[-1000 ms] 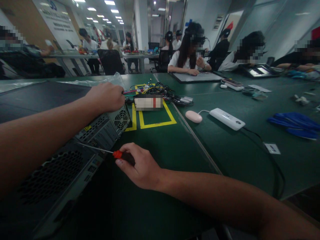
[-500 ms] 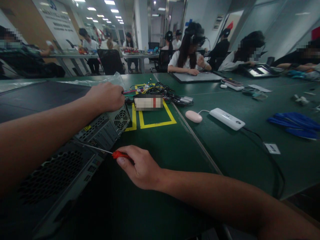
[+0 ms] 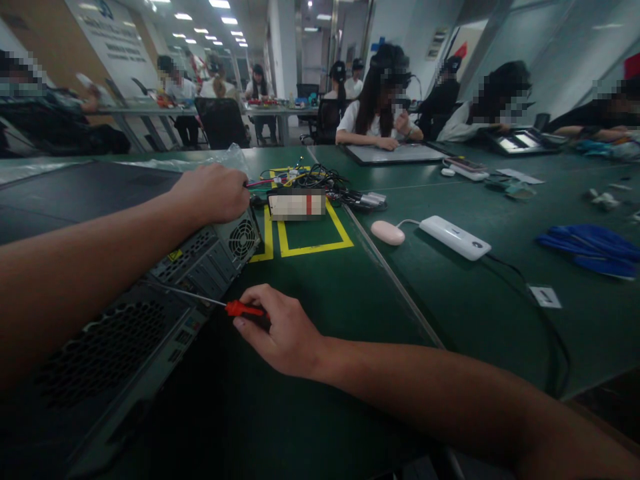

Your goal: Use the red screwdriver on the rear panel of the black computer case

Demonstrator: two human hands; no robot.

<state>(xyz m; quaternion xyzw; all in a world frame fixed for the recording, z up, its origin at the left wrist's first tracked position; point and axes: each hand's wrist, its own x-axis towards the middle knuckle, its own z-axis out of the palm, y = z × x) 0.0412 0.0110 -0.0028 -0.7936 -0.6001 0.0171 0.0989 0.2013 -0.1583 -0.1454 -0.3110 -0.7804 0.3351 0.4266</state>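
A dark computer case [image 3: 95,183] lies at the left, its rear panel with a round fan grille [image 3: 242,239] facing me. My left hand [image 3: 216,192] is closed over the case's far rear corner; its fingertips are out of sight. In my right hand [image 3: 285,327] is a screwdriver [image 3: 244,309] with a red and black handle, held between thumb and fingers. The long thin shaft runs left to the rear panel, near the slot covers. Where the tip meets the case is too dim to make out.
Behind the case lie a tangle of cables [image 3: 320,179] and a partly blurred box [image 3: 297,205] by yellow tape [image 3: 320,251]. A pink mouse-like object [image 3: 387,233], a white power bank [image 3: 454,238] and a blue bundle [image 3: 587,250] lie rightward. People sit across the table.
My right hand's fingers have loosened and shifted slightly along the screwdriver's handle, so more of it shows. My left hand and the computer case have stayed put.
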